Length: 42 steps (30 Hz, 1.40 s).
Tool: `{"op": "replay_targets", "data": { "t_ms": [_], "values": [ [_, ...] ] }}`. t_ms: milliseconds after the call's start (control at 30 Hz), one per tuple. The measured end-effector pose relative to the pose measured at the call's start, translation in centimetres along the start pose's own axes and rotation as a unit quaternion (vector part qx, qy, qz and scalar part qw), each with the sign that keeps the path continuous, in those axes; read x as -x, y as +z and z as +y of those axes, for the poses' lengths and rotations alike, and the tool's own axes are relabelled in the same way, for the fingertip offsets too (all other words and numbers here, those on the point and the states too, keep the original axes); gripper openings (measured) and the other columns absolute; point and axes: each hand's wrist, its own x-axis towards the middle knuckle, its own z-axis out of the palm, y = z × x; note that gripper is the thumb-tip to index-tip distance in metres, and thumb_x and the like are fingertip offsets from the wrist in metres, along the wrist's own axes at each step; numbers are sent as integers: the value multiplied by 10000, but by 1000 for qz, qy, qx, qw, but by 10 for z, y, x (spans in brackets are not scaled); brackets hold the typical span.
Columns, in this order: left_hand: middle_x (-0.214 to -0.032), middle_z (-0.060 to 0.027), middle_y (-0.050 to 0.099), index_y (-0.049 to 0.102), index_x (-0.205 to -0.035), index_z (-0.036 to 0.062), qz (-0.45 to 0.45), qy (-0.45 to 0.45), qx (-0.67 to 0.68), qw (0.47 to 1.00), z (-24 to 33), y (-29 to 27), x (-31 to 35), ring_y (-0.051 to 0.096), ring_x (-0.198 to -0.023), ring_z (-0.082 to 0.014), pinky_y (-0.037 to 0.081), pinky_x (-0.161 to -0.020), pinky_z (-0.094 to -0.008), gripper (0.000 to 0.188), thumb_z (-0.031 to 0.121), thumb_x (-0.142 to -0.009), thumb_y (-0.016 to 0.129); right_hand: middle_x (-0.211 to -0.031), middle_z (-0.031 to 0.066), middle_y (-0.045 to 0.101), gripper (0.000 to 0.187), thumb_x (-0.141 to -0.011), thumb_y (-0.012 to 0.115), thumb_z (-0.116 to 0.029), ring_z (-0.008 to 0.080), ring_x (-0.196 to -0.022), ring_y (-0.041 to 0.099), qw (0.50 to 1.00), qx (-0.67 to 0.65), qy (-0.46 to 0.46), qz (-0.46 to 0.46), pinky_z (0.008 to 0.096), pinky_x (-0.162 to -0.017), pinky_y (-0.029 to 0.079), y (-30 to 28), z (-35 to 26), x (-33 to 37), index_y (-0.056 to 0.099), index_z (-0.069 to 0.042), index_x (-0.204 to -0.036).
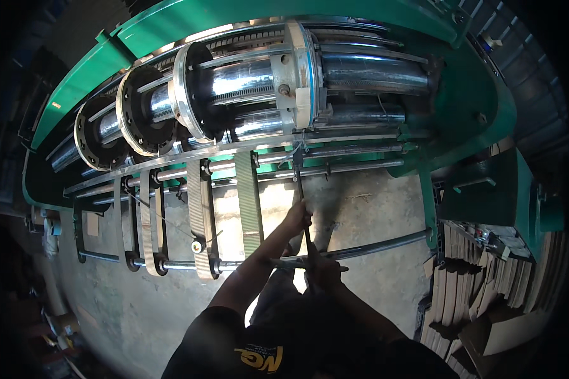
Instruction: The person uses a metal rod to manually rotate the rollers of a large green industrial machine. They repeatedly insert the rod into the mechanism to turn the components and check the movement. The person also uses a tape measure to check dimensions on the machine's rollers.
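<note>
My left hand (297,218) is closed around a long dark rod (306,239) that runs up toward the lower rails of a green machine. Closer to my body, my right hand (325,273) grips the rod's near end, where a short crossbar (284,262) sticks out to both sides like a T-handle. The rod's far end meets the machine beneath a white-rimmed ring (303,76); shadow keeps me from telling how it joins there. Shiny steel rollers (243,79) and slotted dark discs (139,110) lie behind the rails.
To the left, tan belts (197,215) and a green belt (247,202) hang from the rails to a low front bar (379,248). Stacked cardboard (461,278) stands at the right, below a green box (480,196). Concrete floor (152,309) lies underneath.
</note>
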Motion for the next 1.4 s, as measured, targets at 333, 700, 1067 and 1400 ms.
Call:
{"op": "replay_targets", "data": {
  "t_ms": [333,700,1067,1400],
  "values": [
    [-780,-43,506,408,-1376,192,-117,-6,213,970,-79,-21,-47,496,-647,-140,467,-622,-304,323,152,-1059,455,-610,155,635,832,-921,646,-391,356,-495,627,999,31,-35,0,486,-461,479,19,34,8,221,-108,-1578],
    [-994,-78,607,244,-1554,281,-111,-70,115,985,-56,-40,-47,588,-814,-164,530,-783,-354,572,197,-1053,507,-638,172,629,854,-922,612,-479,374,-566,651,998,23,3,-58,499,-501,491,35,34,-17,183,-196,-1605],
    [-1578,-200,282,593,-1357,109,-208,176,-294,916,-18,-39,-35,561,-1282,-315,529,-987,-384,383,201,-988,634,-573,120,573,868,-824,728,-442,308,-510,619,974,132,32,-180,439,-501,478,-10,22,-40,329,-226,-1564],
    [-1588,-202,311,407,-1498,119,-255,40,102,961,2,-31,-29,433,-1402,-339,410,-1127,-445,534,364,-1034,508,-634,76,617,721,-789,773,-361,287,-547,639,973,147,-26,-176,429,-508,493,-89,12,-82,525,-217,-1451]
  ]
}}
